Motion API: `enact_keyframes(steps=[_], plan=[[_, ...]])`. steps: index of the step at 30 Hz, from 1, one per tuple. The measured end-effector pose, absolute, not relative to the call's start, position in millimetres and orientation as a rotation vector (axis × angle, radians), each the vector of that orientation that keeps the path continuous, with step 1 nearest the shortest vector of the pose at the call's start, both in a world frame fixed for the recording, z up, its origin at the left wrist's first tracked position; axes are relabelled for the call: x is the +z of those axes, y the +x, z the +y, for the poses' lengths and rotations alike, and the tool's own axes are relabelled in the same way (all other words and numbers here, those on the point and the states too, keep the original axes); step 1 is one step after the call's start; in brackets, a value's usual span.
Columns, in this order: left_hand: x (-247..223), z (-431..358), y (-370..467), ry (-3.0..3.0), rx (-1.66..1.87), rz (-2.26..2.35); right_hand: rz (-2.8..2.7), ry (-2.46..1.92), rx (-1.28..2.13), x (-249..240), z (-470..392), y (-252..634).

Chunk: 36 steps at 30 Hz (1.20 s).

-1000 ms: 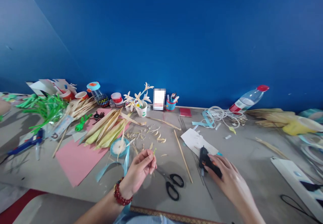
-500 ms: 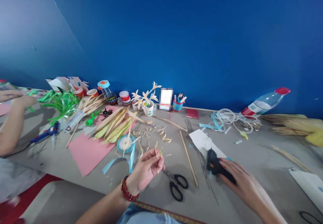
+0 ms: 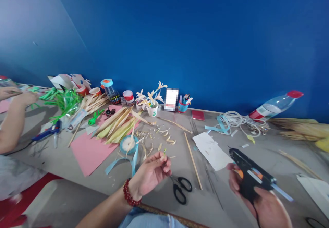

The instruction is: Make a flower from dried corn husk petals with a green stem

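My left hand [image 3: 155,173], with a red bead bracelet on the wrist, pinches a small green piece [image 3: 165,152] between thumb and fingertip. My right hand [image 3: 259,200] is wrapped round the grip of a black glue gun [image 3: 253,175], its nozzle pointing up and left and a clear glue stick out of its back. Black-handled scissors [image 3: 182,189] lie just right of my left hand. Between the hands are a thin wooden stick [image 3: 193,160], dark wires [image 3: 212,183] and a white paper sheet [image 3: 212,151].
Husks [image 3: 115,127], pink paper [image 3: 89,152] and a blue ribbon roll [image 3: 129,144] lie left. Behind stand a cup of husk flowers [image 3: 152,109] and a pen cup [image 3: 183,106]. A bottle [image 3: 275,108] leans at right. Another person's arms [image 3: 12,121] reach in at far left.
My right hand has lifted the black glue gun off the white paper and moved right, now gripping its handle. My left hand has barely moved.
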<state>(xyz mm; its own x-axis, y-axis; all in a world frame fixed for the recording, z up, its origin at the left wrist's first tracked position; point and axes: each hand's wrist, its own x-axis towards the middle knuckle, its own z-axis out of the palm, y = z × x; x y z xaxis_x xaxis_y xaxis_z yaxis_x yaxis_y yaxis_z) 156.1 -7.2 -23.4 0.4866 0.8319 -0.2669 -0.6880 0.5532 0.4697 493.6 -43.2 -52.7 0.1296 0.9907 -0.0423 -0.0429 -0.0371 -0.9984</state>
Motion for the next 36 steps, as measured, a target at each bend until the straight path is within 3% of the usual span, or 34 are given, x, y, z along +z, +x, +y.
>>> enact_keyframes(steps=[5, 11, 21, 36], plan=[[-20, -11, 159, 0.234, 0.871, 0.468, -1.199, -1.093, 1.334, -31, -58, 415], [-14, -16, 163, 0.227, 0.849, 0.387, -1.454, -1.057, 1.257, -19, -61, 359], [-8, -18, 168, 0.345, 0.883, 0.399, -1.680, -1.167, 0.950, -14, -56, 357], [-5, -19, 167, 0.343, 0.894, 0.406, -1.686, -1.202, 0.943, -14, -56, 352]])
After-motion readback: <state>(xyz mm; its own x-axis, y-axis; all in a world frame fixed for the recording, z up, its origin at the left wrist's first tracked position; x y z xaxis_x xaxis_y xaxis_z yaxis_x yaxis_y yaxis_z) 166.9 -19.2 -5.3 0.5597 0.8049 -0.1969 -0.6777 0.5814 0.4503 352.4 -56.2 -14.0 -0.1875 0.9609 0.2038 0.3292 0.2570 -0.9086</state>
